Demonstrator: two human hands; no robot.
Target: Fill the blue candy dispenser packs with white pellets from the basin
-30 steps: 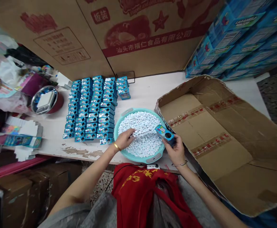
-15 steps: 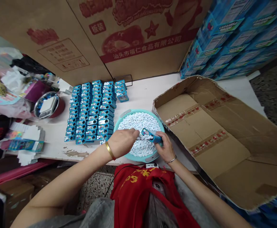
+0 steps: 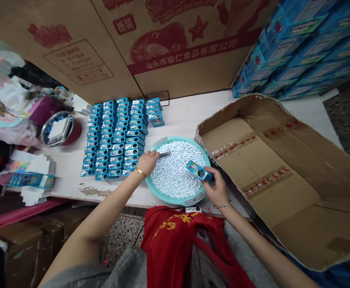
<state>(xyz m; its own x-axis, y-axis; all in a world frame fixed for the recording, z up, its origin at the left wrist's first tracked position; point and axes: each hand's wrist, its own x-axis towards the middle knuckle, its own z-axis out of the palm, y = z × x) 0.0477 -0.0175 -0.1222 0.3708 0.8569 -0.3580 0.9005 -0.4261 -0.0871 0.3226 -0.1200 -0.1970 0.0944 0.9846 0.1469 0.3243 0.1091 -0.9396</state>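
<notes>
Blue tin (image 3: 199, 172) at frame middle, held tight in right hand (image 3: 214, 186) above teal tub (image 3: 193, 198) of white mints (image 3: 175, 173), so spills drop back in; left hand (image 3: 147, 163) apart, pinching metal scoop (image 3: 164, 155) at tub's edge.

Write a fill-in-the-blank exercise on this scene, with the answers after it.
The right hand holds a small ____ tin.
The left hand, holding a narrow metal scoop, wears a ____ bangle.
The teal basin is filled with small ____ candies.
Rows of blue tins stand to the ____ of the basin.

Answers: blue; gold; white; left.
</notes>
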